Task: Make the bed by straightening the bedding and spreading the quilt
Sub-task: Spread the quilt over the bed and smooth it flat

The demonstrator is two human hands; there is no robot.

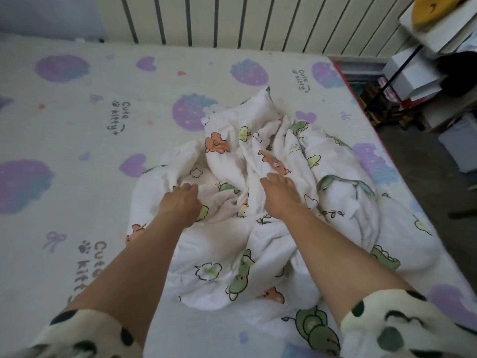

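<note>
A white quilt (271, 236) printed with green dinosaurs and orange animals lies crumpled in a heap on the right half of the bed. Under it, the cream bed sheet (77, 120) with purple strawberries and hearts looks flat. My left hand (180, 202) rests on the heap's left side, its fingers curled into a fold of the quilt. My right hand (280, 193) lies near the middle of the heap, fingers closed on a raised ridge of the fabric. Both forearms reach forward from spotted sleeves.
A wall with dark vertical stripes (232, 19) runs behind the bed. The bed's right edge (366, 115) drops to a dark floor. White boxes and shelves (418, 73) with a yellow item stand at the far right. A bluish pillow (51, 16) lies at the top left.
</note>
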